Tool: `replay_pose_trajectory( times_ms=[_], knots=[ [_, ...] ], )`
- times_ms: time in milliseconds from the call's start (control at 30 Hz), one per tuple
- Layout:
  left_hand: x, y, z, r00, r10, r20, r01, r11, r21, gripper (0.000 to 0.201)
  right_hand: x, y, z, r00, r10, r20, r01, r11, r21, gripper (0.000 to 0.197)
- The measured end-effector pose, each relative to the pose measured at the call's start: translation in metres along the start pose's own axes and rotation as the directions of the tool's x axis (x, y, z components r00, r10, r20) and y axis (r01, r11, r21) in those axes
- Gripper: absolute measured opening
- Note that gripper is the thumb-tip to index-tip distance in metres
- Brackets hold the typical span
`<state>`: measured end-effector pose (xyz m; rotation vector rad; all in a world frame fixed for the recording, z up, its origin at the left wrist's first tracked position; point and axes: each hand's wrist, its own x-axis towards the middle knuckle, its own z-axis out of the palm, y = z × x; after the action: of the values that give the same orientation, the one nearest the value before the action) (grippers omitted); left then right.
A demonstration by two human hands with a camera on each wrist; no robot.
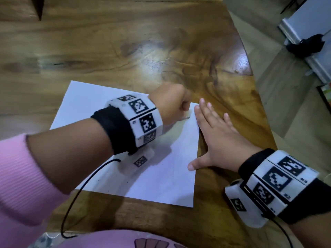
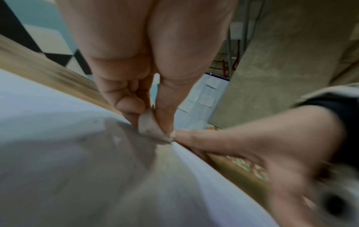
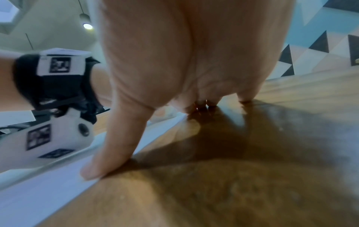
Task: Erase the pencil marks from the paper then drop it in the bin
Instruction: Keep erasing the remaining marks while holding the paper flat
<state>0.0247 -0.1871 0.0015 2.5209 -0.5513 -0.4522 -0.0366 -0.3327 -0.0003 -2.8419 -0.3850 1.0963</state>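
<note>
Your left hand (image 1: 170, 102) pinches the eraser (image 2: 149, 127) at the paper's (image 1: 111, 176) far right corner; your right hand (image 1: 220, 138), fingers spread, pins only its right edge. Rub hard there and the corner could crease or tear.

Glossy wooden table (image 1: 125, 42), grey floor (image 1: 286, 108) beside it, wall of blue, black and white triangles (image 3: 320, 46)

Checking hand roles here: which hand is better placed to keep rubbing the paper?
Left. The left hand already pinches the eraser against the paper near its far right corner. The right hand lies flat with straight fingers along the paper's right edge, probably steadying it.
</note>
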Motion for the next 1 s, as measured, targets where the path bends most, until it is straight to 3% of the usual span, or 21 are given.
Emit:
replay_pose_trajectory(
  times_ms=[133, 200, 367, 433, 467, 567, 633, 700, 833, 933, 1000],
  knots=[
    [-0.038, -0.003, 0.007, 0.955, 0.13, 0.265, -0.155, 0.985, 0.075, 0.006, 0.0, 0.0, 0.001, 1.0, -0.005, -0.003, 0.005, 1.0, 0.004, 0.144],
    [-0.036, -0.004, 0.003, 0.94, 0.11, 0.322, -0.149, 0.984, 0.1, 0.004, -0.001, 0.0, 0.0, 1.0, -0.006, -0.001, 0.006, 1.0, 0.003, 0.144],
    [0.013, 0.007, -0.008, 0.999, 0.038, 0.031, -0.042, 0.993, 0.113, 0.011, 0.0, -0.001, -0.001, 1.0, -0.001, 0.005, 0.001, 1.0, -0.01, 0.144],
    [0.009, 0.013, -0.001, 0.998, 0.023, 0.051, -0.028, 0.995, 0.093, 0.002, 0.0, -0.001, 0.0, 1.0, -0.002, 0.006, 0.002, 1.0, -0.009, 0.144],
    [-0.001, 0.013, 0.004, 0.996, 0.042, 0.08, -0.049, 0.995, 0.082, 0.008, 0.0, 0.0, 0.0, 1.0, -0.003, 0.002, 0.003, 1.0, -0.003, 0.144],
    [-0.047, 0.009, 0.017, 0.952, 0.189, 0.239, -0.21, 0.976, 0.063, 0.012, 0.0, 0.0, 0.0, 1.0, -0.003, 0.001, 0.003, 1.0, 0.012, 0.144],
    [-0.06, 0.003, 0.022, 0.926, 0.215, 0.312, -0.24, 0.97, 0.046, 0.009, -0.001, 0.0, 0.0, 1.0, -0.005, 0.005, 0.005, 1.0, 0.014, 0.143],
    [-0.046, 0.003, 0.018, 0.944, 0.203, 0.261, -0.226, 0.972, 0.06, 0.008, -0.001, 0.0, 0.0, 1.0, -0.009, 0.004, 0.009, 1.0, 0.009, 0.143],
    [0.0, 0.006, 0.005, 0.994, 0.074, 0.079, -0.082, 0.991, 0.104, 0.003, -0.001, -0.001, -0.001, 1.0, -0.003, 0.006, 0.003, 1.0, -0.01, 0.143],
    [-0.019, 0.005, 0.008, 0.986, 0.096, 0.138, -0.111, 0.989, 0.103, 0.026, -0.001, -0.002, -0.002, 1.0, 0.002, 0.012, -0.002, 1.0, -0.011, 0.143],
    [-0.048, 0.004, 0.014, 0.969, 0.141, 0.201, -0.158, 0.985, 0.069, 0.016, -0.001, -0.001, -0.001, 1.0, 0.002, 0.013, -0.002, 1.0, -0.004, 0.144]
  ],
)
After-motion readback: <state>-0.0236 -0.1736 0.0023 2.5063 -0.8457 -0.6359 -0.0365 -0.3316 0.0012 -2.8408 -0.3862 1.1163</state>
